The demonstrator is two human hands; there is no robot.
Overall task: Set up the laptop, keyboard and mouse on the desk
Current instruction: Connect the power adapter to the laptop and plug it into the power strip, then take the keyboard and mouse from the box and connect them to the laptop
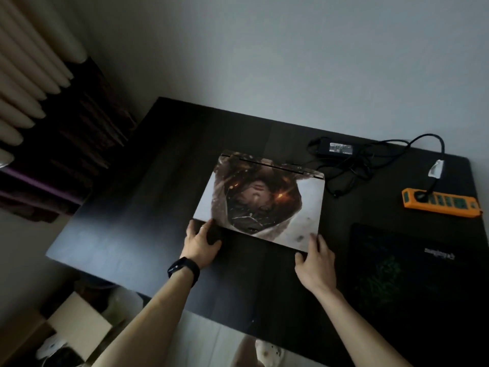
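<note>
Laptop laid on the bench
An adapter is placed behind its right corner; a power strip is set farther right, and a mat is laid before the strip.

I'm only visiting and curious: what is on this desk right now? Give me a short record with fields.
laptop: closed, picture on its lid, on the dark desk
left hand: grips the laptop's near left corner; black wristband
right hand: grips the near right corner
power adapter: behind the laptop to the right, cable tangled
power strip: orange, far right
mouse pad: dark, green pattern, right of the hands
keyboard, mouse: not in view
</note>
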